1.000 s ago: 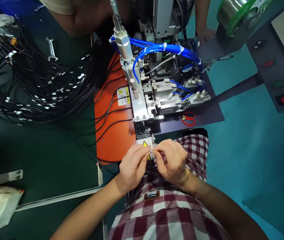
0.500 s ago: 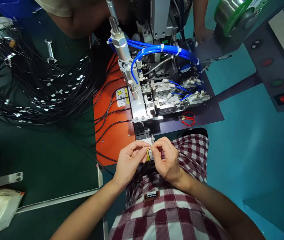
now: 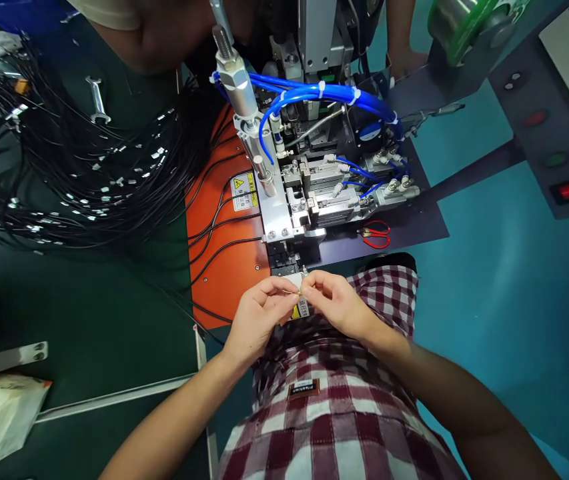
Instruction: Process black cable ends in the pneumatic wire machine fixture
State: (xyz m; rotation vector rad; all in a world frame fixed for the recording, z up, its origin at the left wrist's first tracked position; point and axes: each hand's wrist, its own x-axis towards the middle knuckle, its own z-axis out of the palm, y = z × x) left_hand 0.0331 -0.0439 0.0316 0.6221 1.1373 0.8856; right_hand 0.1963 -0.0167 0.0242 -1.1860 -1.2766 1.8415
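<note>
My left hand and my right hand meet fingertip to fingertip in front of my checked clothing. Both are closed in a pinch on thin wires, whose ends are mostly covered by the fingers. Just beyond the hands is the front end of a metal machine with a row of black blocks. A yellow and white label shows partly behind the fingertips. Several black cables run across the orange plate into the machine, and one passes down near my left wrist.
A large bundle of black cables and a wrench lie on the dark green table. Red-handled cutters rest right of the machine. A solder wire spool hangs upper right. Another person's arm shows behind.
My right hand has turned flatter, and its fingertips have come closer to those of my left hand. The camera view has shifted slightly.
</note>
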